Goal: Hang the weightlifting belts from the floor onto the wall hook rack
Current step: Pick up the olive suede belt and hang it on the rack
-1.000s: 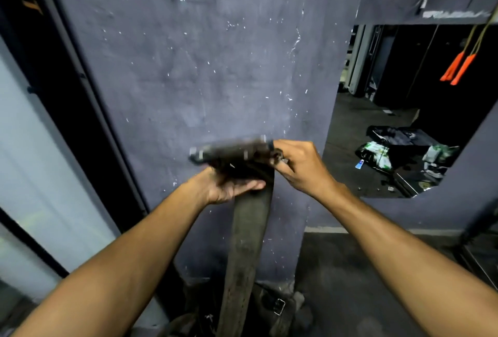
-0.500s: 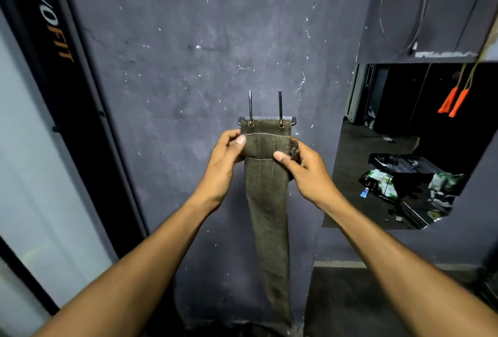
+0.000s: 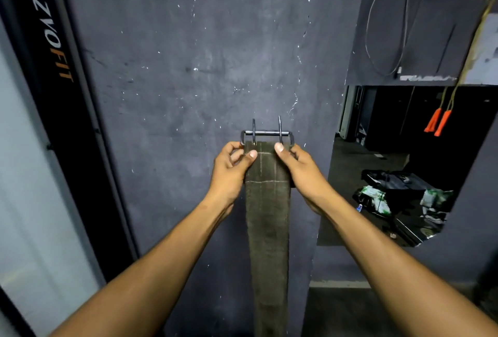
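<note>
A long, worn olive-brown weightlifting belt (image 3: 268, 229) hangs straight down in front of the dark grey wall (image 3: 188, 67). Its metal buckle (image 3: 266, 133) with two prongs pointing up is at the top end. My left hand (image 3: 231, 172) pinches the belt's left edge just under the buckle. On the opposite edge, at the same height, my right hand (image 3: 301, 172) grips it. No wall hook rack is visible; whether the buckle touches the wall I cannot tell. The belt's lower end runs out of the picture.
A black door frame (image 3: 62, 94) with lettering and a pale glass panel (image 3: 24, 202) stand at the left. At the right an opening (image 3: 390, 161) shows a dark room with bags and clutter on the floor. Orange-handled ropes (image 3: 438, 122) and cables (image 3: 382, 40) hang at upper right.
The belt went from bunched low in both hands to held up and stretched flat against the wall. Both hands now grip its edges just below the buckle, and the view has tilted upward.
</note>
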Tool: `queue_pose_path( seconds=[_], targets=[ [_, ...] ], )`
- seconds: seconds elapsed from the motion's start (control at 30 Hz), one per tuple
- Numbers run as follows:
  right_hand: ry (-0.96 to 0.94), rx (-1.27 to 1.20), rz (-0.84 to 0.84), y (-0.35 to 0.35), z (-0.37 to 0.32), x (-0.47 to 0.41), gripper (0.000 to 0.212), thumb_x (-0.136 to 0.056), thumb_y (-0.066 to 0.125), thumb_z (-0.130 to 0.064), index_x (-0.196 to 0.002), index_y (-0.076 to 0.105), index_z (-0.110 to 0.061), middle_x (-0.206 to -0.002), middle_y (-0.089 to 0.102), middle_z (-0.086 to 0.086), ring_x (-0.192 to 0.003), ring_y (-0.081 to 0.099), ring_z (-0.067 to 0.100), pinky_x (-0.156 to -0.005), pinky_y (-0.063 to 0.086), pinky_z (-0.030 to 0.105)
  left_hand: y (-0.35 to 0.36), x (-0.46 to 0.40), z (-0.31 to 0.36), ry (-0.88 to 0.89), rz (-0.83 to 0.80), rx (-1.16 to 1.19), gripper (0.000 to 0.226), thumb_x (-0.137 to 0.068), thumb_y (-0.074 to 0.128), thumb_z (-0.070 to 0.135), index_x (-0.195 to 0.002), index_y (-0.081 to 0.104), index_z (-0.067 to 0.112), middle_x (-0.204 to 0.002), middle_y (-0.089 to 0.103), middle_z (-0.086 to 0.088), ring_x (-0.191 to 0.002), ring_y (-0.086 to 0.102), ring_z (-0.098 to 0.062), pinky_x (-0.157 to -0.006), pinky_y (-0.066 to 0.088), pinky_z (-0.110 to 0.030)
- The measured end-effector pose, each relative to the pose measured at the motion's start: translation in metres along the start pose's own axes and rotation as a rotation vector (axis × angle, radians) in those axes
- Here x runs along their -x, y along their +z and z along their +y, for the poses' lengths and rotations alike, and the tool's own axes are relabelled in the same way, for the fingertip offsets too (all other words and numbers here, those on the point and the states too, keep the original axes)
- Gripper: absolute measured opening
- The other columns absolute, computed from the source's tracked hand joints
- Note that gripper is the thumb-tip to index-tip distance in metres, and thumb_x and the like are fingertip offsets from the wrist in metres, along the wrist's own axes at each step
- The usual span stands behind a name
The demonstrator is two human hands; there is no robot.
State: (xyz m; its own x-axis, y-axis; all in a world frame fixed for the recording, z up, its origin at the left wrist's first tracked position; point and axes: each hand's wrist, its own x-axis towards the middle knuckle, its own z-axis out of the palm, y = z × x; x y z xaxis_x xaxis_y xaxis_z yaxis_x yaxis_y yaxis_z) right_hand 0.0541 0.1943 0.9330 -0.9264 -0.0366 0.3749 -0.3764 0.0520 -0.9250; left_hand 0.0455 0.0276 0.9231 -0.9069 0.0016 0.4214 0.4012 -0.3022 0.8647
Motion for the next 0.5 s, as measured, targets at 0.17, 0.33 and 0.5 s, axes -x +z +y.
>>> queue_pose_path(
  seconds=[0.17, 0.33, 0.5],
  targets=[
    [-0.085, 0.143, 0.19, 0.003, 0.003, -0.003, 0.025, -0.105, 0.059, -0.04, -0.099, 0.059, -0.015, -0.092, 0.069, 0.005, -0.094, 0.069, 0.025, -0.1, 0.052, 0.058, -0.002, 0.004, -0.002, 0.065, -0.112, -0.16, 0.012, -0.101, 0.063, 0.008, -0.11, 0.061, 0.016, -0.102, 0.075, -0.004, -0.086, 0.073, -0.014, -0.069, 0.059, -0.028],
    [-0.165, 0.093, 0.294, 0.015, 0.001, -0.002, 0.022, -0.103, 0.063, -0.035, -0.096, 0.063, -0.014, -0.084, 0.071, 0.0, -0.081, 0.067, 0.012, -0.086, 0.057, 0.045, -0.005, -0.004, 0.009, 0.135, -0.095, -0.328, 0.018, -0.102, 0.064, 0.016, -0.119, 0.061, 0.017, -0.101, 0.075, -0.007, -0.086, 0.072, -0.016, -0.079, 0.06, -0.035],
    [-0.287, 0.021, 0.351, 0.033, -0.03, -0.018, 0.018, -0.103, 0.065, -0.024, -0.091, 0.061, -0.011, -0.072, 0.064, -0.009, -0.063, 0.06, -0.005, -0.066, 0.049, 0.017, -0.011, -0.005, 0.014, 0.105, -0.23, -0.204, 0.05, -0.098, 0.07, 0.017, -0.142, 0.046, 0.019, -0.133, 0.069, -0.003, -0.123, 0.068, -0.013, -0.102, 0.054, -0.029]
  ],
)
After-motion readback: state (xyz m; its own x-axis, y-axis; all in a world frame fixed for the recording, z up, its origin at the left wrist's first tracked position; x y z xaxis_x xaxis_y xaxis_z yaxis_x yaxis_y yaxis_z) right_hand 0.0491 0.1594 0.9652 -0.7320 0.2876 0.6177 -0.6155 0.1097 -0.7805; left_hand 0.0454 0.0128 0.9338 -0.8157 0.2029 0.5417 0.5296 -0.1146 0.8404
